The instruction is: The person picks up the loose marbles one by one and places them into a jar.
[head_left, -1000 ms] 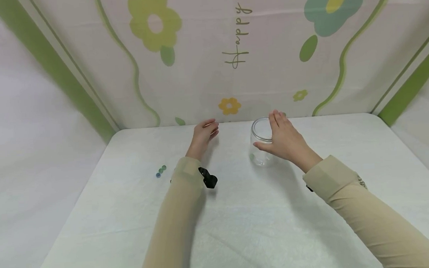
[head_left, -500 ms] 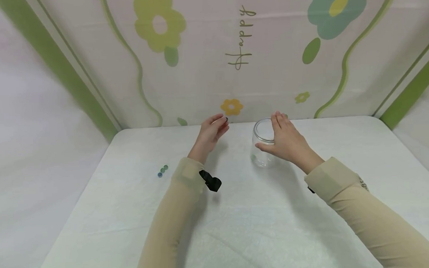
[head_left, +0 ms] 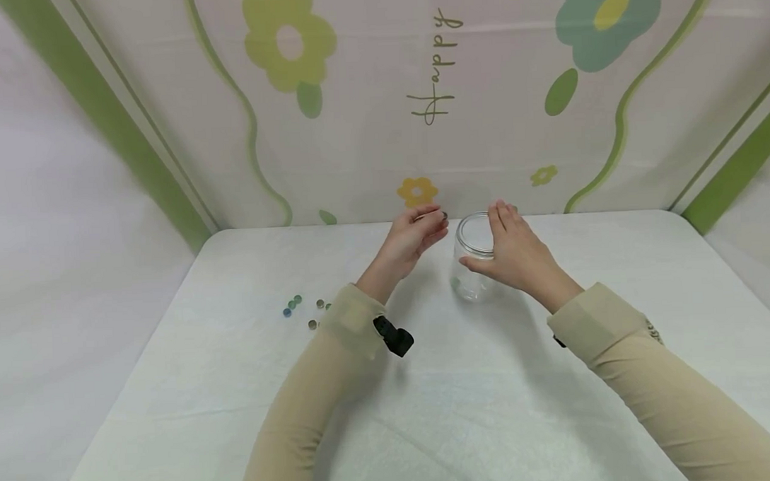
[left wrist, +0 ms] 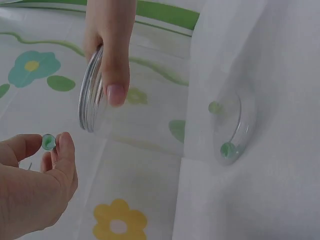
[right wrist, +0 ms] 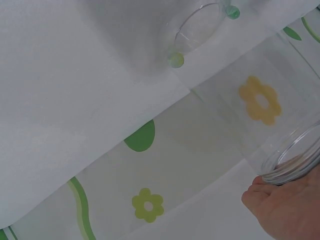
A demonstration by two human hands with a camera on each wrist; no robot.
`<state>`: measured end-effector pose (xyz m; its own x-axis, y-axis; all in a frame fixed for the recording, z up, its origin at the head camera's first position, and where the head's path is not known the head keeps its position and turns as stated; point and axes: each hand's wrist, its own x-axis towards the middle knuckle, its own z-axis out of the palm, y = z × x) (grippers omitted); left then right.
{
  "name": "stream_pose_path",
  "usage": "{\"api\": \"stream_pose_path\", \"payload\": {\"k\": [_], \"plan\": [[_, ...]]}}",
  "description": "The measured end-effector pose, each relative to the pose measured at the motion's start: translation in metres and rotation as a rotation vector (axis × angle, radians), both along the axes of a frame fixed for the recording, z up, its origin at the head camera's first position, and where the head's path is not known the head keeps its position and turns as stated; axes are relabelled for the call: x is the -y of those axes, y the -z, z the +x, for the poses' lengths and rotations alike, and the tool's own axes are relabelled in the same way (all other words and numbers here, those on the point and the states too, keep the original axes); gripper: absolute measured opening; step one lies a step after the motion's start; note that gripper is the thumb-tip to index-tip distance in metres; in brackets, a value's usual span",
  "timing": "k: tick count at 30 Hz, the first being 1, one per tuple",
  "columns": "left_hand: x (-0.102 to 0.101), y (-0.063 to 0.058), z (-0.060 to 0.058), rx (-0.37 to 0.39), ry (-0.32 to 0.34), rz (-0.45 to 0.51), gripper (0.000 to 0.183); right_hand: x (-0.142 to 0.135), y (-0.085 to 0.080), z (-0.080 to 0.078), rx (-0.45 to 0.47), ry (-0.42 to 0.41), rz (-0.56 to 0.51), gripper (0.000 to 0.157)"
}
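My left hand (head_left: pixel 416 234) pinches a clear glass marble with a green swirl (left wrist: pixel 48 142) between thumb and finger, just left of the jar's mouth. The clear glass jar (head_left: pixel 469 274) stands upright on the table, its mouth uncovered. Holding it near the rim (left wrist: pixel 89 95) is my right hand (head_left: pixel 519 253), thumb on the near side and fingers toward the back. Through the glass, a yellow-green marble (right wrist: pixel 176 60) and a green marble (right wrist: pixel 233 12) show at the jar's bottom.
Left of my left sleeve lie a blue marble (head_left: pixel 288 312), green marbles (head_left: pixel 294 302) and brownish marbles (head_left: pixel 313 324), some partly hidden by the sleeve. A flower-printed cloth (head_left: pixel 369 149) rises behind the white-covered table (head_left: pixel 429 409), close behind the jar.
My left hand has moved right, up to the jar's mouth, with the marble. Marbles formerly hidden by the left sleeve now show. My right hand stays on the jar.
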<state>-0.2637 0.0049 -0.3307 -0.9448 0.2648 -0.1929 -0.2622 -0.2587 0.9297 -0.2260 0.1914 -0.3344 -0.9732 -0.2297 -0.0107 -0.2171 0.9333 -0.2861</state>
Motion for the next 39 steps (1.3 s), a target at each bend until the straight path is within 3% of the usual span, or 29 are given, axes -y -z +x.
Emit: {"api": "stream_pose_path", "payload": {"k": [6,9,17,26,39], "plan": [[-0.01,-0.004,0.009,-0.06,0.077,-0.057,0.038,0.0,0.0,0.0,0.009,-0.003,-0.004,0.103],[-0.012,-0.004,0.009,-0.054,0.089,-0.056,0.04,0.0,0.001,-0.001,0.013,-0.003,-0.003,0.104],[-0.013,-0.003,0.006,-0.036,0.084,-0.065,0.04,0.002,-0.001,-0.002,0.01,-0.002,0.0,0.103],[-0.013,-0.007,0.009,-0.1,0.048,-0.153,0.038,0.003,-0.003,-0.002,0.009,-0.006,0.0,0.103],[-0.019,-0.001,0.01,-0.162,0.04,-0.223,0.036,0.001,0.0,-0.001,-0.009,-0.005,-0.004,0.104]]}}
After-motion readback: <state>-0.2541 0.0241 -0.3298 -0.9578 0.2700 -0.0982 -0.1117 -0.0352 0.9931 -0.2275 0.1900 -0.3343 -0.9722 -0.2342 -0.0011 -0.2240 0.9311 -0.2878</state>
